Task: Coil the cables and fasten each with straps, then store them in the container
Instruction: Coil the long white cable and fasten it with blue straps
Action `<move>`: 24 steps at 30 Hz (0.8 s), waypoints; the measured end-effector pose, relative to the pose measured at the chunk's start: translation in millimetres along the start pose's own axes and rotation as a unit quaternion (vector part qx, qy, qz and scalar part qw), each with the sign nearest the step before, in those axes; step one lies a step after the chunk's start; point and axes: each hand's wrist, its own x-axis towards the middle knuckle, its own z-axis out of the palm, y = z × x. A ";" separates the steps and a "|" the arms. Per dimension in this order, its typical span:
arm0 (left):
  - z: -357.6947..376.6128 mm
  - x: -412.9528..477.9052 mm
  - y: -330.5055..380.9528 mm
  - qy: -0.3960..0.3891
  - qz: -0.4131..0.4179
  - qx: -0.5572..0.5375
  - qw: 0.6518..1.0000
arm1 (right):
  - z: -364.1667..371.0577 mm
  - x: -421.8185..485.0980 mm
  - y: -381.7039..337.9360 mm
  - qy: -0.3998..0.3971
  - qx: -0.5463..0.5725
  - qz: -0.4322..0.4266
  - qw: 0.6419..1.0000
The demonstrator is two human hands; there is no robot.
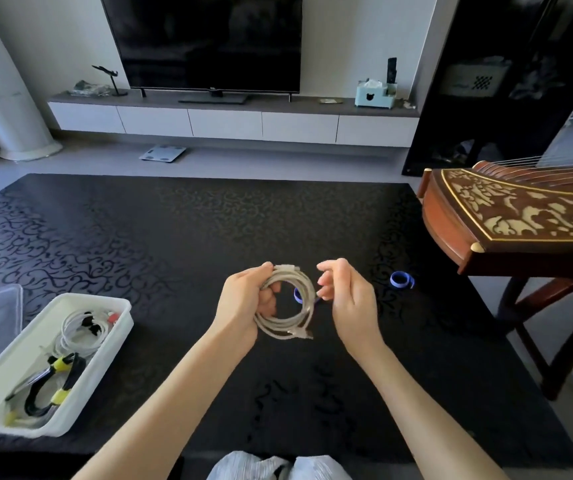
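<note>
**Spotter:** Where's the cable?

**Operator:** The grey-white cable (287,332) is wound into a coil and held up over the near middle of the black table (174,237). My left hand (243,299) grips the coil's left side, with fingers and thumb curled round the loops.

**Spotter:** And the other hand?

**Operator:** My right hand (344,296) is just beside the coil's right edge, fingers curled in. A blue strap (297,295) shows through the ring there. I cannot tell whether my fingertips pinch its end or only hover by it.

**Spotter:** What could go wrong?

**Operator:** I think the coil isn't fastened yet. If my left grip slackens while I thread the strap, the loops could spring apart. The plug end at the near side could also slip loose. A strap closed round only some of the turns would leave the rest free.

**Spotter:** Spares?

**Operator:** A second rolled blue strap (402,280) lies on the table to the right. The white container (105,362) sits near left with strapped cables inside, well apart from the coil. A guzheng (520,216) stands far right.
</note>
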 end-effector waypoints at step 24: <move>-28.6 13.9 -16.8 0.123 0.061 0.049 0.989 | 5.0 -20.7 -69.8 -0.139 0.247 0.144 0.948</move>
